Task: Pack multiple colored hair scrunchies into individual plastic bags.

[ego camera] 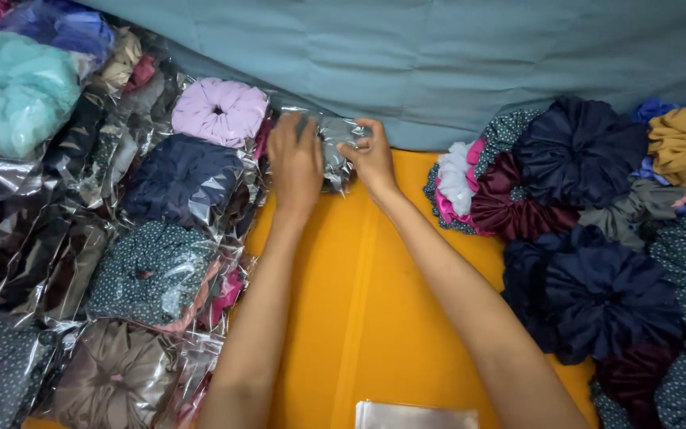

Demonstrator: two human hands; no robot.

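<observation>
My left hand and my right hand both grip a clear plastic bag with a grey scrunchie inside, held at the far edge of the yellow cloth. The bag sits just right of the pile of bagged scrunchies. A lilac bagged scrunchie lies just left of my left hand.
Loose scrunchies in navy, maroon, white, pink, mustard and dotted fabric are heaped at the right. A stack of empty clear bags lies at the near edge. Teal fabric covers the back. A teal scrunchie rests at far left.
</observation>
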